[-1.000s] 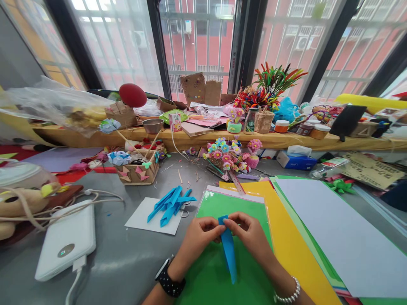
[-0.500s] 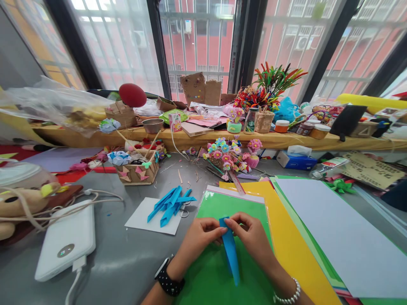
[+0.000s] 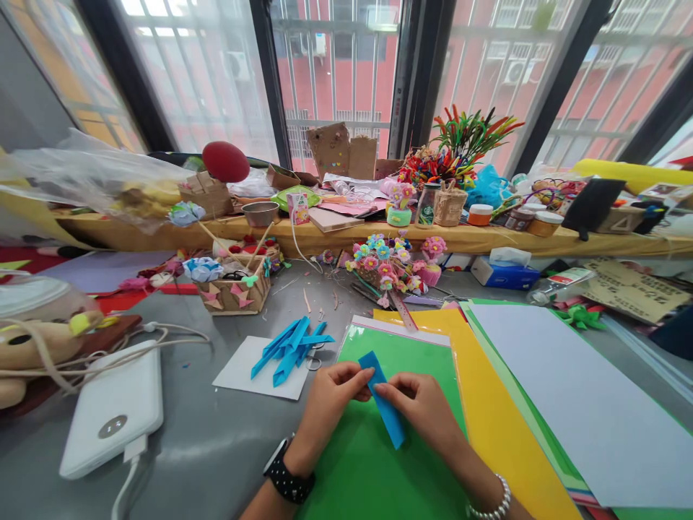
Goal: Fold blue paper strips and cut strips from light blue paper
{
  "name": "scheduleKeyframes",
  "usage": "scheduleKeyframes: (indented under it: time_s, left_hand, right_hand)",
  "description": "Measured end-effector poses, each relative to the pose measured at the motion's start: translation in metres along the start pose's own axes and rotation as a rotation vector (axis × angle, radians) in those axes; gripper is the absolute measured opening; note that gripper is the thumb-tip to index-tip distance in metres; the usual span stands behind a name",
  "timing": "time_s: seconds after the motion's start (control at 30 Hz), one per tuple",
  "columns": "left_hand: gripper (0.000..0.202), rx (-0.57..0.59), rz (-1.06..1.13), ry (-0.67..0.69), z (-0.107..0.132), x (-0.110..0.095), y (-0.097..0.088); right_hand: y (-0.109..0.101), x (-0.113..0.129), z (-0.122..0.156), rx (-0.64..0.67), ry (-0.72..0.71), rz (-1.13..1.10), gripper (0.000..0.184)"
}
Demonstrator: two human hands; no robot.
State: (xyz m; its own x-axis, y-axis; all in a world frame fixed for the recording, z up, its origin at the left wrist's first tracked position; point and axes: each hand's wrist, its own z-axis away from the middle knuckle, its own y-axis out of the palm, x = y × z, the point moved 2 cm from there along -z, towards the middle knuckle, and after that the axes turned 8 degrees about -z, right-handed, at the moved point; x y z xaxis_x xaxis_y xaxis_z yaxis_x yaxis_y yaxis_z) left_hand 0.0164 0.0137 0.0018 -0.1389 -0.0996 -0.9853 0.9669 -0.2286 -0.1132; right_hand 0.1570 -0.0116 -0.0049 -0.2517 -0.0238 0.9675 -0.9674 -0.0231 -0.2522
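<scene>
A narrow folded strip of blue paper (image 3: 382,399) lies slanted over the green sheet (image 3: 373,462) in front of me. My left hand (image 3: 331,399), with a black watch on its wrist, pinches the strip's upper end. My right hand (image 3: 422,408), with a bead bracelet on its wrist, pinches the strip's middle from the right. Both hands rest low over the green sheet. To the left, several more folded blue strips (image 3: 292,347) lie piled on a white sheet (image 3: 243,375).
Yellow (image 3: 498,419), green and pale lilac sheets (image 3: 574,404) fan out to the right. A white power bank (image 3: 111,419) with cable lies at the left. A cardboard basket (image 3: 234,292), paper flowers (image 3: 385,267), a tissue box (image 3: 502,271) and a cluttered wooden sill (image 3: 346,238) stand behind.
The blue strip has turned from nearly upright to slanted, its top now tipped left. My right hand slid down along the strip towards me, while my left hand kept hold of the upper end.
</scene>
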Motion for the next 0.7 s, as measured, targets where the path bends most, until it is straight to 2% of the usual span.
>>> scheduleKeyframes:
  time_s: [0.4, 0.7]
  left_hand:
    - [0.024, -0.009, -0.008, 0.025, -0.0025, 0.0047, -0.0001]
    - [0.023, -0.190, 0.038, 0.080, -0.0009, 0.0006, -0.0093]
  right_hand:
    - [-0.0007, -0.0004, 0.0001, 0.013, 0.052, -0.064, 0.031]
    - [-0.0015, -0.0012, -0.0029, 0.023, 0.051, -0.196, 0.024]
